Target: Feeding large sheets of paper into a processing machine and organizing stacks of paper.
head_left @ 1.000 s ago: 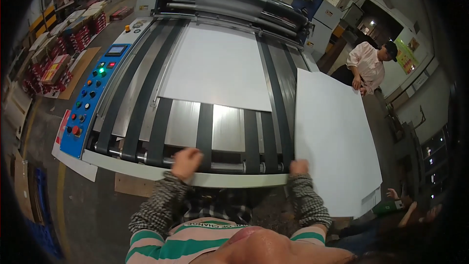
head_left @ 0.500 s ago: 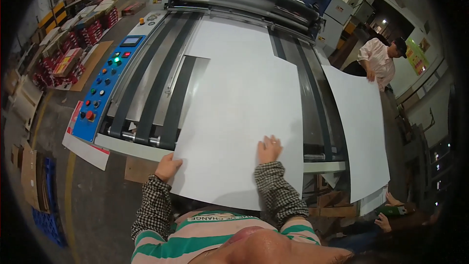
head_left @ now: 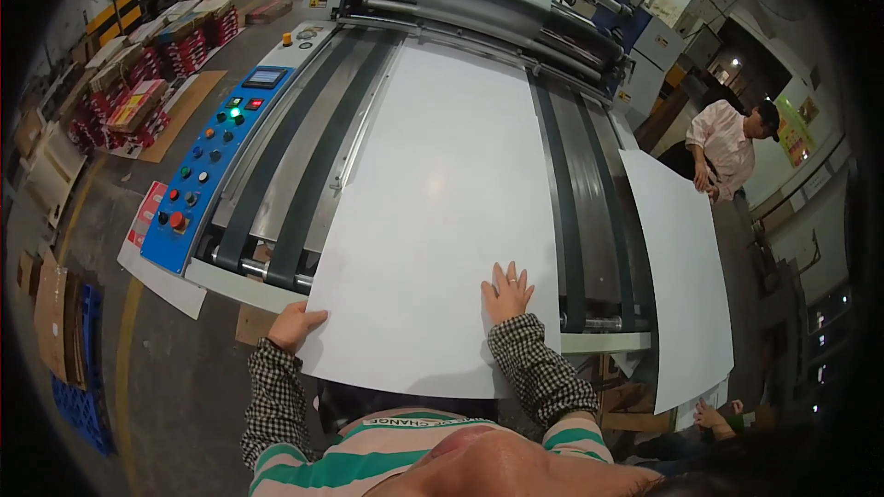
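A large white sheet (head_left: 433,221) lies over the belts of the feed table, its far end near the rollers of a machine. My left hand (head_left: 297,325) pinches the sheet's near left edge, thumb on top and fingers out of sight beneath. Flat on the sheet near its right side rests my right hand (head_left: 506,294), fingers spread, a ring on one of them. Dark conveyor belts (head_left: 299,212) show on both sides of the sheet.
A blue control panel (head_left: 216,152) runs along the table's left side. Metal rollers (head_left: 488,0) cross the far end. To the right, a person (head_left: 723,143) handles another white sheet (head_left: 681,267); another person's hand (head_left: 714,419) shows below it. Stacked bundles (head_left: 138,110) sit at far left.
The sheet under my hands has shifted left and now lines up with the sheet that showed beyond it. My left hand moved left with its edge; my right hand's fingers have spread.
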The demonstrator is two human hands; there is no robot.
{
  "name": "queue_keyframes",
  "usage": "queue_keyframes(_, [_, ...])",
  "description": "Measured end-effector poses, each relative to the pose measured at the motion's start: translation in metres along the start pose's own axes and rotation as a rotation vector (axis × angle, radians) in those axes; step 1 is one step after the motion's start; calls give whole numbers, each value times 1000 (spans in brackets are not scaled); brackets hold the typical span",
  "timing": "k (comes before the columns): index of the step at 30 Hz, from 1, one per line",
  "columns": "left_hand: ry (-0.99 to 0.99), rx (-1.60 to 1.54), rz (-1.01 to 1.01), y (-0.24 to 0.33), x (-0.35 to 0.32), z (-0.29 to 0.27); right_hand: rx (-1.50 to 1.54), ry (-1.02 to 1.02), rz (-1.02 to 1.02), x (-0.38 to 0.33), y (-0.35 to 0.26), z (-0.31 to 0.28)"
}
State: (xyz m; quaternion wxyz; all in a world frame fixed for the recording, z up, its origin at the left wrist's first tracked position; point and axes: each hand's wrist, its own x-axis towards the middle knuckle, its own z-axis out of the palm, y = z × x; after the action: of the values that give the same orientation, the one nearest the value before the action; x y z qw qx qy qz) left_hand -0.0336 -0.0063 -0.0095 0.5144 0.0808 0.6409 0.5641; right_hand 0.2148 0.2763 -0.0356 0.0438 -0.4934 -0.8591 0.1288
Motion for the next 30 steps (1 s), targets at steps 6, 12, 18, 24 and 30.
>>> queue_keyframes(6, [120,262,111,26,44,-18,-73,-54,19,68,-11,4])
queue_keyframes(12, [479,191,483,41,62,-25,-3,33,-79,124,1,-2])
queue_keyframes(18, [503,214,497,34,47,-46,-252,575,-52,94,143,-62])
queue_keyframes(24, [416,36,457,25,48,-41,-562,241,1137,-68,303,-141])
queue_keyframes(30, [-43,196,443,29,76,87,-252,-19,642,-54,248,-90])
